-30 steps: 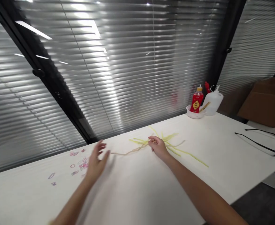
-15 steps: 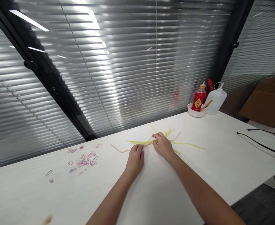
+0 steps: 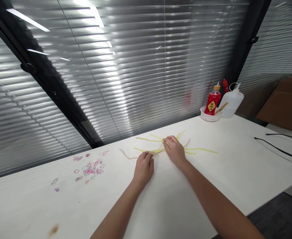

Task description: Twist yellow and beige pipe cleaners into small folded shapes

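Head view; yellow and tan strands [image 3: 158,152]; between, beneath both hands [image 3: 159,158]

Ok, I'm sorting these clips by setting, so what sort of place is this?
Probably an office or similar workroom: a plain white table stands against glass partitions with slatted blinds, and a cardboard box sits beyond its right end.

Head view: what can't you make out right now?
In the head view:
Grip of left hand on tan strands: hidden by its fingers.
Where yellow strands meet: behind right hand.
Coloured rings: too small to count.
Cardboard box: cut off by right edge.
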`<state>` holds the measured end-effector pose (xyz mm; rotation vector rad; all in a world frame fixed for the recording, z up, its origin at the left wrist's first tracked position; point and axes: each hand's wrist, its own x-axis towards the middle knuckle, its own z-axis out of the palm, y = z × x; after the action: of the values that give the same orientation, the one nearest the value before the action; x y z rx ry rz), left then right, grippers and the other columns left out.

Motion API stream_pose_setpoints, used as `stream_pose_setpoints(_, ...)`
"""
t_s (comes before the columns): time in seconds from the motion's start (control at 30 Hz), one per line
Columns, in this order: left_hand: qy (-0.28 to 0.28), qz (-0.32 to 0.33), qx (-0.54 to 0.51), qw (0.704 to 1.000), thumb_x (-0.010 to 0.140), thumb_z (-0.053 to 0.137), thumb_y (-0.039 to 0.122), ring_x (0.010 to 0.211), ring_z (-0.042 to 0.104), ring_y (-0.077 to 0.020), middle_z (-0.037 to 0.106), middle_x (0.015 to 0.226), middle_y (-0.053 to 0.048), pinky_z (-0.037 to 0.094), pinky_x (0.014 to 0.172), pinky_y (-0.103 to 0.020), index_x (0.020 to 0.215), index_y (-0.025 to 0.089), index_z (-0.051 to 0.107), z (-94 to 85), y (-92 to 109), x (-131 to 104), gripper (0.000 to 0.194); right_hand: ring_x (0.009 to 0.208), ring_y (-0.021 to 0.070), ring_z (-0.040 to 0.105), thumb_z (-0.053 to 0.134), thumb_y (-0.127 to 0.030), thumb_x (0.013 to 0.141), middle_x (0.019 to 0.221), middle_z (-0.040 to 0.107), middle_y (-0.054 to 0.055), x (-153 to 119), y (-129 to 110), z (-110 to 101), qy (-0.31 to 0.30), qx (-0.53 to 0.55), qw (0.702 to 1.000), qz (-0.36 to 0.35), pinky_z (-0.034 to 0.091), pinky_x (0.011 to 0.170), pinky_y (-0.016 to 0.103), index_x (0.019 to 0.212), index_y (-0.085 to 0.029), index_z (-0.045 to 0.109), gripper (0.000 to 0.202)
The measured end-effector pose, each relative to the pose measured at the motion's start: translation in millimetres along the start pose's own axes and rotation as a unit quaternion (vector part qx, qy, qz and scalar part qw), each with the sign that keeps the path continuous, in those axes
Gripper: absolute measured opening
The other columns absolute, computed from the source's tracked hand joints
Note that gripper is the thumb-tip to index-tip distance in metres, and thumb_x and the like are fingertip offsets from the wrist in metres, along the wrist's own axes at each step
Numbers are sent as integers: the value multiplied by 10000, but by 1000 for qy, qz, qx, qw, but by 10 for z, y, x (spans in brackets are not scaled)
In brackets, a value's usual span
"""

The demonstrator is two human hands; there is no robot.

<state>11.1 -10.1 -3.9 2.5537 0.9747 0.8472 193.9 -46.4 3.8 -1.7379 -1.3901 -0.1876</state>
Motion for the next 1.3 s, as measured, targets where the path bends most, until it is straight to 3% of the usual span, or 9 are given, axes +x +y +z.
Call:
stream_pose_setpoints(0.2,4,-8,-34,999,874,409,252,1090,481,-206,523,1181,-98,390,958,-368,1207,171,513,-13,-3,-1,359,712,124,488,436,-269,896,862,575,54,-27,-96,-25,25,7,992,-125,413,684,232,987,-231,671,254)
stream_pose_setpoints(0.3,-15,-11,-6,1000,865,422,274,1075,491,-237,540,1162,-105,401,931,-410,1226,177,508,-11,7,-3,383,719,138,487,443,-241,894,769,576,55,-44,-149,-42,27,12,984,-173,422,704,253,985,-239,682,255)
stream_pose_setpoints(0.47,-43,23,33,998,848,430,253,1119,451,-260,521,1183,-102,367,953,-439,1224,198,494,-38,66,2,385,819,153,536,479,-187,867,839,608,60,-61,-172,-29,60,49,972,-220,453,775,291,1003,-247,675,246)
stream_pose_setpoints(0.67,-44,25,46,998,850,426,269,1068,466,-248,503,1169,-109,382,919,-414,1171,196,517,-42,54,5,342,913,164,541,492,-142,846,966,600,71,-49,-126,9,134,111,970,-169,470,825,321,1072,-212,637,277)
stream_pose_setpoints(0.87,-56,33,47,997,846,428,272,1075,461,-253,488,1173,-126,383,908,-422,1224,187,473,-50,37,-5,390,944,174,552,478,-154,847,1001,590,76,-45,-111,20,169,117,970,-127,476,845,332,1063,-217,634,274)
stream_pose_setpoints(1.07,-41,32,49,997,836,436,246,1072,465,-250,495,1164,-117,383,910,-413,1192,191,493,-9,25,-12,366,990,204,543,505,-140,824,1059,569,95,-31,-91,42,230,89,959,-137,474,858,373,1210,-229,536,398)
stream_pose_setpoints(1.3,-42,29,49,997,833,431,246,1070,466,-256,504,1155,-107,380,911,-420,1203,199,492,-5,31,-6,378,1045,224,524,488,-137,832,1137,536,115,-30,-57,87,240,69,961,-122,490,852,391,1270,-226,473,448)
